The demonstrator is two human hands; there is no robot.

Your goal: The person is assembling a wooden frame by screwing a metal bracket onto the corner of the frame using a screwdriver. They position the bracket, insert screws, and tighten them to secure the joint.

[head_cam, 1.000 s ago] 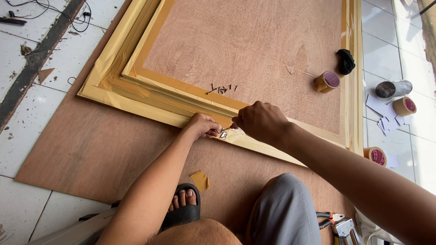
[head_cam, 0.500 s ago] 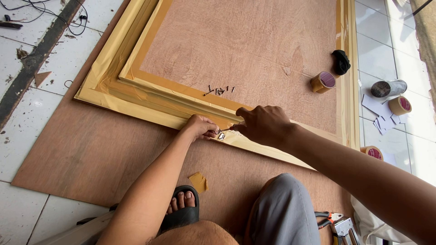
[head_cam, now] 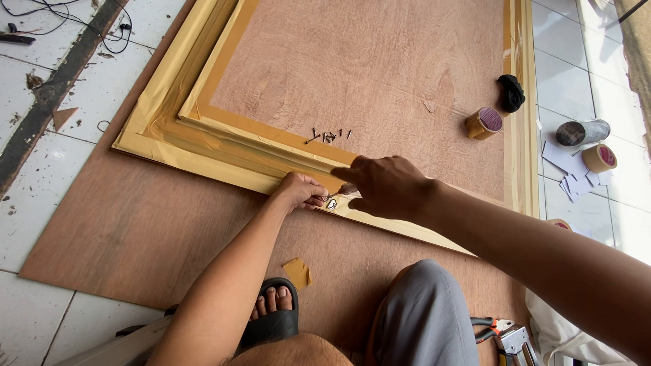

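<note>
Watching this from my end: both hands sit on the bottom rail of the tape-covered yellow wooden frame (head_cam: 203, 146), which lies on a big brown plywood sheet (head_cam: 122, 224). The rail's long axis runs from 10 to 4 o'clock. Left hand (head_cam: 300, 190) is curled, fingertips pinching a small metal clip (head_cam: 331, 203) on the rail's edge. Right hand (head_cam: 386, 186) presses down just beside it, loosely closed, index finger out (nothing visibly held). Loose dark screws (head_cam: 329, 135) lie at 12 o'clock, with bare panel beyond them.
</note>
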